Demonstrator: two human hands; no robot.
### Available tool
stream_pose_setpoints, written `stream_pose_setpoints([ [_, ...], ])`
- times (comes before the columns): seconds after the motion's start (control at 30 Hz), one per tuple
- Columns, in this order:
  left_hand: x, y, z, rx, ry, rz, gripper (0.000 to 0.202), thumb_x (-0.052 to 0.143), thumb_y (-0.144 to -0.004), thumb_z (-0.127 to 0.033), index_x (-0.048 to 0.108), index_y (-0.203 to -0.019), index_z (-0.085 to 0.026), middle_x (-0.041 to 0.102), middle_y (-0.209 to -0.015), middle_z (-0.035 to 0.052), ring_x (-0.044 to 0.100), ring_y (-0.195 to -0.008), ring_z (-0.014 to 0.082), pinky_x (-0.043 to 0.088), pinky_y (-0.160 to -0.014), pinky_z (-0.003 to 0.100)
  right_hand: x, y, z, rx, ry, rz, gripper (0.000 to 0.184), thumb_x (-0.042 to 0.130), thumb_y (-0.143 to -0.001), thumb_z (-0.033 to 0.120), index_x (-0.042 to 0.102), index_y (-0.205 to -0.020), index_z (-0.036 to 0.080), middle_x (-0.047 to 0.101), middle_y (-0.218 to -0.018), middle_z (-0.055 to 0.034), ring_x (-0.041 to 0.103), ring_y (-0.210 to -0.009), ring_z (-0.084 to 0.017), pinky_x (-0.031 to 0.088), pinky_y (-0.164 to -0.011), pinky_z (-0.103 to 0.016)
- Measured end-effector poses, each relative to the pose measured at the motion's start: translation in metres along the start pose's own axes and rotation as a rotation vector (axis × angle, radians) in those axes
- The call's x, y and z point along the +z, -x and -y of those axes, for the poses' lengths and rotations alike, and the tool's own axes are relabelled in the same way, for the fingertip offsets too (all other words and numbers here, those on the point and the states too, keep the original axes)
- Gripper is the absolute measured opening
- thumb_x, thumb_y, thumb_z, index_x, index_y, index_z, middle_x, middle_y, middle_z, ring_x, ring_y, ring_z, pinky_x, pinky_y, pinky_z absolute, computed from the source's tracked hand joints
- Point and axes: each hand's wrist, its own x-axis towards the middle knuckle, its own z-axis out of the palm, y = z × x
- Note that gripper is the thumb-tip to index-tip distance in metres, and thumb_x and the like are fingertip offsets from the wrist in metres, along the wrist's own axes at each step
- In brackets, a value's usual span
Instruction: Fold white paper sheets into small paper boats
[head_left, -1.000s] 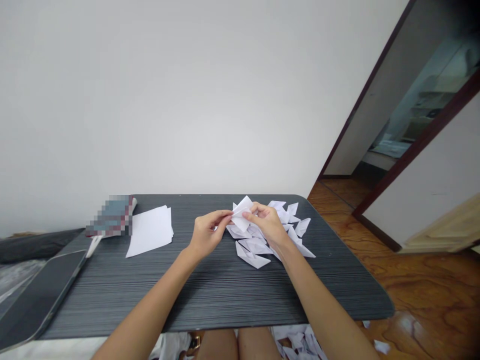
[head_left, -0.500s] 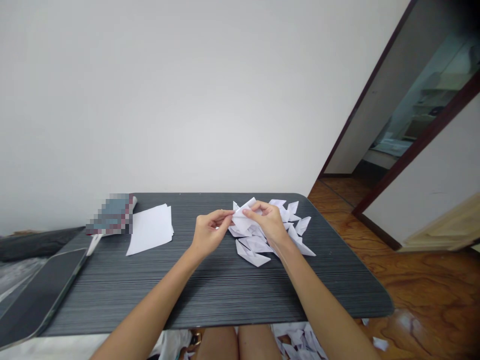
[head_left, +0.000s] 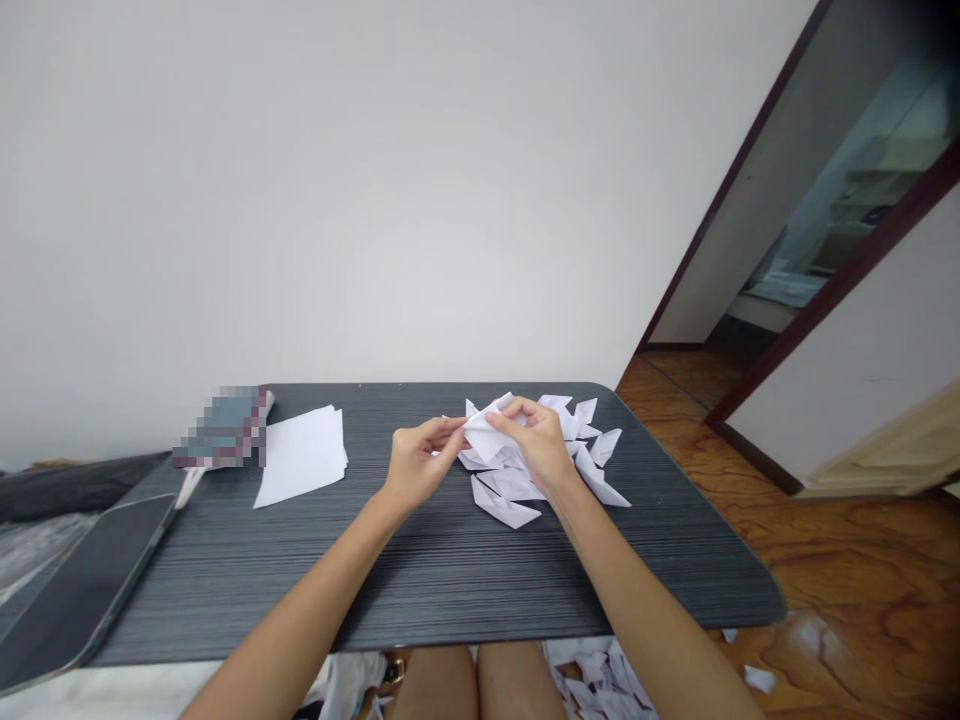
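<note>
Between my two hands is a folded piece of white paper (head_left: 487, 432), held up just above a pile of folded paper pieces (head_left: 507, 510). My left hand (head_left: 421, 458) pinches its left corner between thumb and fingertips. On the other side, my right hand (head_left: 536, 438) grips the upper right edge, with the thumb lying across the front of the fold. The pile spreads under and to the right of my right hand, partly hidden by it. Several of its pieces have pointed ends.
Flat white sheets (head_left: 304, 458) lie on the dark table (head_left: 420, 590) at left. Beside them is a blurred-out item (head_left: 225, 425), and a dark phone-like slab (head_left: 90, 580) rests at the left edge. More folded papers (head_left: 600, 680) lie below the table. A wall (head_left: 420, 200) stands behind.
The folded paper has tilted slightly in my hands, showing more of its lower flap. Both hands keep nearly the same place and grip.
</note>
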Motion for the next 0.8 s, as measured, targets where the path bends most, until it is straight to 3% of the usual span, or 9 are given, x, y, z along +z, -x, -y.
stream_pose_setpoints([
  [0.3, 0.0039, -0.0029, -0.0054, -0.207, 0.245, -0.024, 0.020, 0.061, -0.067, -0.027, 0.062, -0.077, -0.009, 0.068, -0.070, 0.0059, 0.065, -0.065, 0.0184, 0.055, -0.066, 0.029, 0.0019, 0.0013, -0.0002, -0.050, 0.014, 0.016, 0.020, 0.068, -0.059, 0.028, 0.052, -0.055, 0.016, 0.053, -0.059, 0.0011, 0.050, -0.057, -0.010, 0.041, -0.054, -0.023],
  [0.53, 0.0026, -0.0028, -0.0066, -0.168, 0.160, -0.039, 0.018, 0.054, -0.072, -0.024, 0.062, -0.077, -0.009, 0.067, -0.065, 0.0044, 0.064, -0.061, 0.0163, 0.054, -0.062, 0.026, 0.0029, 0.0015, -0.0007, -0.033, -0.041, 0.021, 0.021, 0.068, -0.058, 0.028, 0.052, -0.055, 0.016, 0.055, -0.062, 0.0007, 0.051, -0.058, -0.011, 0.043, -0.057, -0.024],
  [0.7, 0.0017, -0.0036, -0.0039, -0.070, 0.082, 0.059, 0.025, 0.057, -0.070, -0.027, 0.063, -0.087, -0.009, 0.068, -0.074, 0.0062, 0.064, -0.061, 0.0161, 0.054, -0.058, 0.025, 0.0054, 0.0014, -0.0018, -0.043, -0.055, 0.037, 0.021, 0.068, -0.059, 0.027, 0.051, -0.054, 0.015, 0.056, -0.063, 0.0010, 0.051, -0.058, -0.010, 0.043, -0.058, -0.024],
  [0.8, 0.0026, -0.0029, -0.0002, -0.066, 0.080, 0.062, 0.023, 0.056, -0.072, -0.028, 0.064, -0.084, -0.010, 0.067, -0.070, 0.0051, 0.063, -0.058, 0.0154, 0.053, -0.057, 0.025, 0.0065, 0.0020, -0.0031, -0.049, -0.042, 0.038, 0.021, 0.067, -0.059, 0.026, 0.051, -0.054, 0.015, 0.055, -0.061, 0.0018, 0.050, -0.057, -0.010, 0.042, -0.057, -0.023],
])
